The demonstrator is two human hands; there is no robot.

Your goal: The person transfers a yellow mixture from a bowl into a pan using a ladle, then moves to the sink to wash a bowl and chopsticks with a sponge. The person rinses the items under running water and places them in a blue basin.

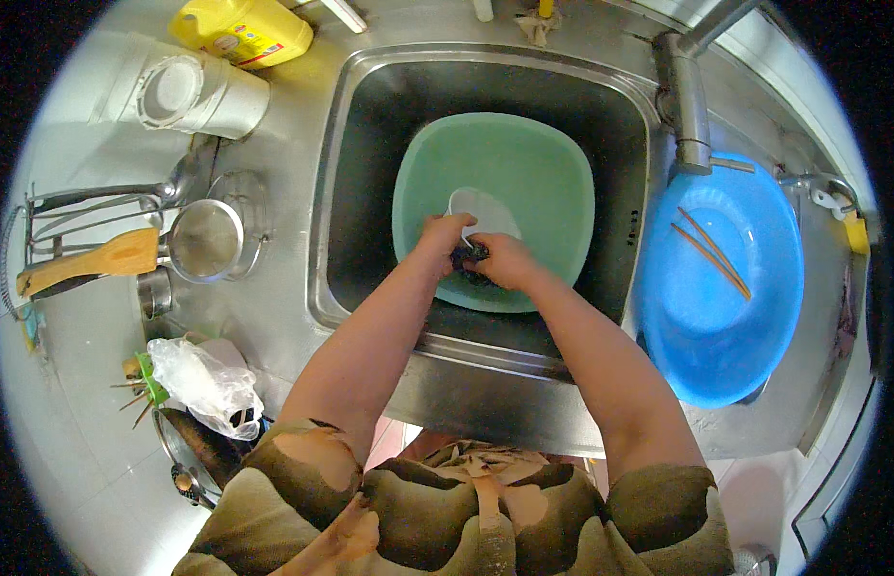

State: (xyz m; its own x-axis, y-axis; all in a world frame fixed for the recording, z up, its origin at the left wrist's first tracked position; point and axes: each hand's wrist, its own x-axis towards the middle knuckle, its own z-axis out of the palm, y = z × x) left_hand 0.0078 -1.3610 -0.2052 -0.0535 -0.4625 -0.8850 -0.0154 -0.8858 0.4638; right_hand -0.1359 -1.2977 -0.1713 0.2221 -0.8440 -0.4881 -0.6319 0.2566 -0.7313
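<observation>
My left hand (447, 236) grips the rim of a white bowl or cup (486, 210), tilted inside a green plastic basin (494, 147). Bunched in my right hand (506, 261) is a dark scrubber or cloth (470, 255), pressed near the bowl's rim. My fingers hide part of both. The basin sits in the stainless steel sink (371, 137) and seems to hold water, though its level is hard to tell.
Right of the sink, a blue plastic basin (706, 345) holds chopsticks (713, 259) beneath the faucet (690, 122). On the left are a white bucket (231, 97), a yellow jug (256, 32), a strainer (206, 241), a wooden spatula (116, 259) and a plastic bag (202, 381).
</observation>
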